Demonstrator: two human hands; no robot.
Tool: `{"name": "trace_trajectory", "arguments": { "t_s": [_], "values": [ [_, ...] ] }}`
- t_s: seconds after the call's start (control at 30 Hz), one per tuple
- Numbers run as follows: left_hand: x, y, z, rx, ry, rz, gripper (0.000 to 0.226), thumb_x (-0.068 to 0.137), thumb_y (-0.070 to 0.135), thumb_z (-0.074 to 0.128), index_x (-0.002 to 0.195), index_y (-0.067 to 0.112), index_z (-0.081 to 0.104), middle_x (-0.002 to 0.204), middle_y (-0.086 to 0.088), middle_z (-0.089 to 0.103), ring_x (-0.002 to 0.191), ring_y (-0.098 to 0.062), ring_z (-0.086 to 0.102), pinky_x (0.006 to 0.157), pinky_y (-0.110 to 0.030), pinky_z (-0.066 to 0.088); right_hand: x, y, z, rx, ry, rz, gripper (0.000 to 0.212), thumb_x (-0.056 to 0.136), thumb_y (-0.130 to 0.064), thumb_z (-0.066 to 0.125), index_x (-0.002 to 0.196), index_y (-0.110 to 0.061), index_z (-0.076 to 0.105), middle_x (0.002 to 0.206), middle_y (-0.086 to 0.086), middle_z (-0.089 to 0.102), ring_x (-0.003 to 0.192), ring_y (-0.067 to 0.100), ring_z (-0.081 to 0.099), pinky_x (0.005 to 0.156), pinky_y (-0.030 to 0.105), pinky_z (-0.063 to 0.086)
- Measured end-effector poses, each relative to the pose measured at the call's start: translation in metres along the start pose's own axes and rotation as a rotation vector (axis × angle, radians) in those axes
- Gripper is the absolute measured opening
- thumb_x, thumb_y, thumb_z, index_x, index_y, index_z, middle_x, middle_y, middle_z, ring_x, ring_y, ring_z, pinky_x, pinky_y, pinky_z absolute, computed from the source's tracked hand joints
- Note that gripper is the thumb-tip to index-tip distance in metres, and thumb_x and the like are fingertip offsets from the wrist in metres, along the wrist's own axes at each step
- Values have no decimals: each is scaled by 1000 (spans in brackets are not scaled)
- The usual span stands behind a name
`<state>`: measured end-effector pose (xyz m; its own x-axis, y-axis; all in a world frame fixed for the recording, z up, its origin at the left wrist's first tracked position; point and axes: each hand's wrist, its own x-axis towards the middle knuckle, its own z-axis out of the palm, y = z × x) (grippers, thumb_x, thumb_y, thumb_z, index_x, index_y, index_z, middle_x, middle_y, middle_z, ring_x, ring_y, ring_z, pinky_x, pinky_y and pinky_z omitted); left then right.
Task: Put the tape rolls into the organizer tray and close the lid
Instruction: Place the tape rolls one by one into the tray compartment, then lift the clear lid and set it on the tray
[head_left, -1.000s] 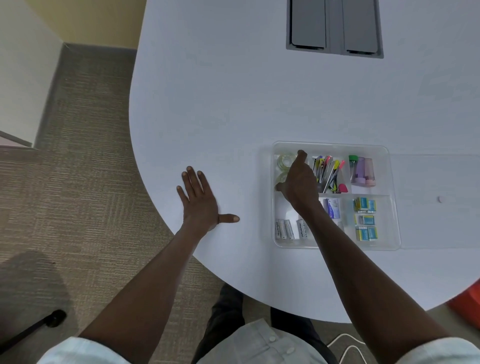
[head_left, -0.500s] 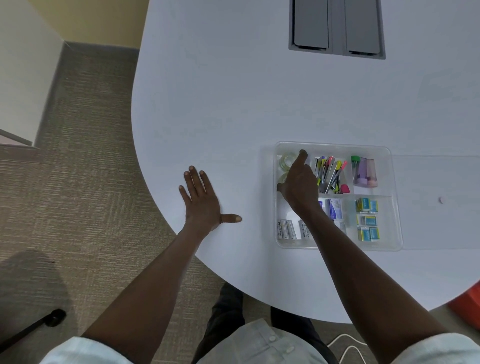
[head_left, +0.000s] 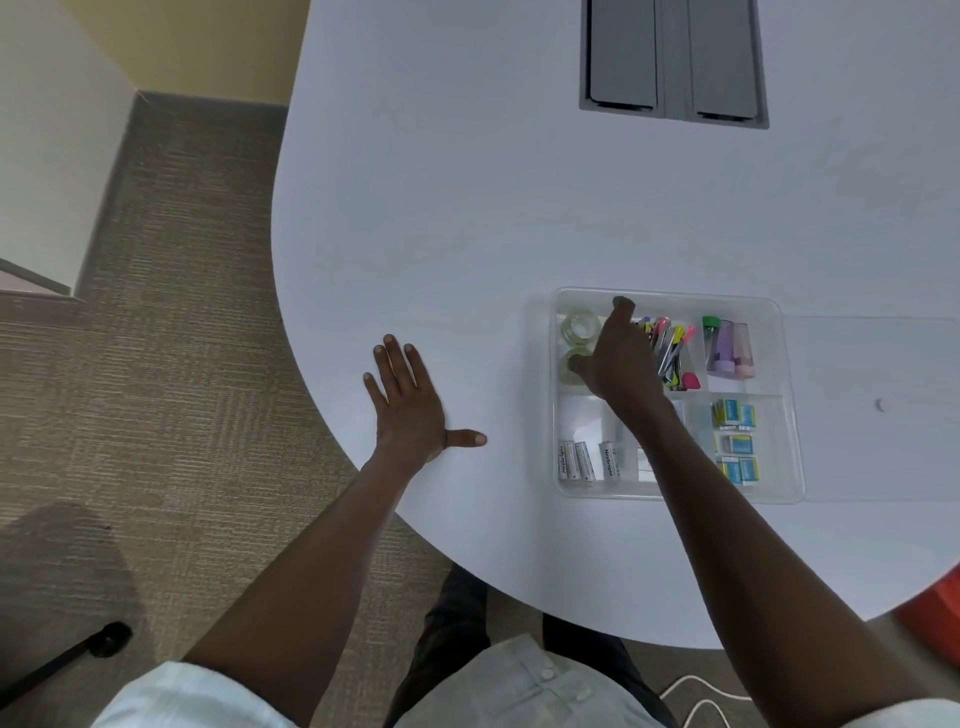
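Note:
A clear organizer tray (head_left: 670, 498) sits on the white table near its front edge. Two clear tape rolls lie in its far-left compartment: one roll (head_left: 579, 327) at the back, the other (head_left: 570, 370) just in front of it. My right hand (head_left: 621, 358) is over that compartment with fingers spread, the thumb touching the nearer roll and the index finger reaching to the tray's far rim. My left hand (head_left: 410, 410) lies flat on the table to the left of the tray, holding nothing. The transparent lid (head_left: 878, 452) lies open flat to the right of the tray.
The other compartments hold colourful pens (head_left: 670, 348), small vials (head_left: 727, 345), batteries (head_left: 584, 460) and blue boxes (head_left: 735, 441). A grey cable hatch (head_left: 672, 62) is set into the table at the back. An orange object (head_left: 935, 618) is by the table's right edge.
My right index finger has stretched slightly farther toward the tray's far rim. The left hand has stayed flat in place.

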<state>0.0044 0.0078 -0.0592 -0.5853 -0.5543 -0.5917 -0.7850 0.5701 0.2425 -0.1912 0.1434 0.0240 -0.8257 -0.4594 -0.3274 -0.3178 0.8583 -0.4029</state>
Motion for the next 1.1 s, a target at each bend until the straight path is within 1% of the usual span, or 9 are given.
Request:
{"name": "trace_trajectory", "arguments": {
  "t_s": [0.17,0.3,0.37,0.47,0.6,0.7,0.83,1.0,1.1],
  "values": [
    [0,-3,0,-17,-23,9,165,33,102,42,133,3,-44,142,-22,-50,133,-38,-46,111,-59,-18,-6,16,-20,74,137,-56,40,87,-12,64,124,0,55,114,20,66,112,34,61,94,39,48],
    [-3,-5,-6,2,-71,8,161,39,100,44,134,3,-43,144,-21,-49,135,-37,-44,111,-58,-18,-15,41,-30,51,192,-173,26,90,-12,62,113,0,61,109,19,66,107,34,60,91,36,45],
    [-5,-5,-12,-8,-87,-2,149,55,95,44,142,3,-34,150,-19,-43,141,-35,-37,116,-58,-11,-22,55,-35,30,229,-230,25,89,-14,64,110,-1,61,106,18,65,104,35,59,89,39,46],
    [-7,-4,-26,-58,-49,-25,113,83,78,38,152,3,-12,160,-16,-25,149,-31,-20,119,-58,3,-32,74,-42,22,270,-278,34,87,-18,67,116,-3,58,110,17,63,110,35,56,90,41,48],
    [-24,27,-46,-203,161,-36,79,100,50,33,153,-2,5,163,-18,-6,151,-32,-6,120,-56,10,-40,94,-50,-22,265,-356,50,89,-20,67,131,1,50,126,19,58,121,35,51,101,42,45],
    [-48,66,-48,-278,315,41,72,103,40,33,152,-4,5,163,-19,-7,152,-33,-5,120,-51,10,-42,106,-61,-25,257,-391,48,90,-23,63,130,1,49,127,18,56,121,36,51,103,43,45],
    [-67,111,-37,-379,364,114,69,104,36,33,153,-3,4,163,-16,-8,152,-30,-6,121,-48,8,-40,123,-75,-50,277,-351,47,95,-23,58,132,3,48,133,21,54,125,38,49,107,44,43],
    [-71,156,-16,-420,330,179,72,102,40,33,154,1,3,164,-13,-7,152,-26,-9,121,-46,4,-32,165,-96,-10,355,-308,23,96,-20,54,110,-2,57,108,17,59,102,37,55,85,45,52],
    [-74,183,-4,-425,325,209,72,102,41,34,154,3,3,164,-11,-6,152,-24,-9,121,-44,3,-30,194,-106,5,394,-257,21,96,-13,55,112,0,59,109,20,60,102,39,56,82,46,53]
  ]
}}
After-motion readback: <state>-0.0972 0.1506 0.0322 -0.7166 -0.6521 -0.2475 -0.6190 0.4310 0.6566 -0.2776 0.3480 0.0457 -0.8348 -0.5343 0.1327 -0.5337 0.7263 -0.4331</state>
